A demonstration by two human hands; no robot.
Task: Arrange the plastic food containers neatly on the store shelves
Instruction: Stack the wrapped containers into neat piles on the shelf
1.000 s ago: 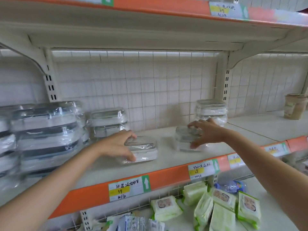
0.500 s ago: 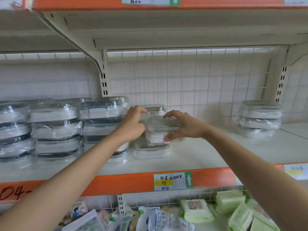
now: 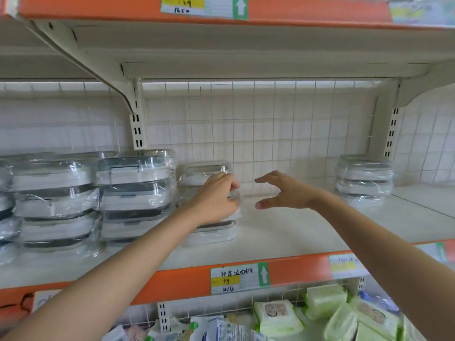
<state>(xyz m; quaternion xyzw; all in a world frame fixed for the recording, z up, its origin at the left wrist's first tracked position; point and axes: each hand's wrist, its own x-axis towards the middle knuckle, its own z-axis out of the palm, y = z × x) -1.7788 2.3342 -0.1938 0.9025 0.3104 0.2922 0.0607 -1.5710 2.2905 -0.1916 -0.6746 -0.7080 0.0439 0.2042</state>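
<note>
- I count three wrapped containers in the small stack (image 3: 209,200) near the centre of my view: one on top at the back, one in the middle under my left hand (image 3: 216,200), one at the bottom on the shelf (image 3: 283,232).
- My left hand lies against the middle container, fingers curled round its right front corner; the hand hides much of it.
- My right hand (image 3: 288,193) hangs in the air at 3 o'clock of that stack, just beside it but touching nothing, thumb and fingers spread in a wide, relaxed C.
- At 9 o'clock of the small stack stands a three-high stack of bigger grey-lidded containers (image 3: 135,195), touching it or nearly so; farther out at 9 o'clock are more stacks (image 3: 54,200), running out of view, so I cannot count them all.
- At 3 o'clock, well apart, against the back grid, a right-hand stack (image 3: 364,178) of three containers.
- On the shelf's orange front edge, at 6 o'clock, a price label (image 3: 238,278) reads "99" on yellow, beside a white arrow on green; its handwriting I cannot read.
- The upper label (image 3: 204,6) at 12 o'clock shows "139" and "1650".
- On the lower shelf at 5 o'clock lie several green wipe packs (image 3: 278,316).
</note>
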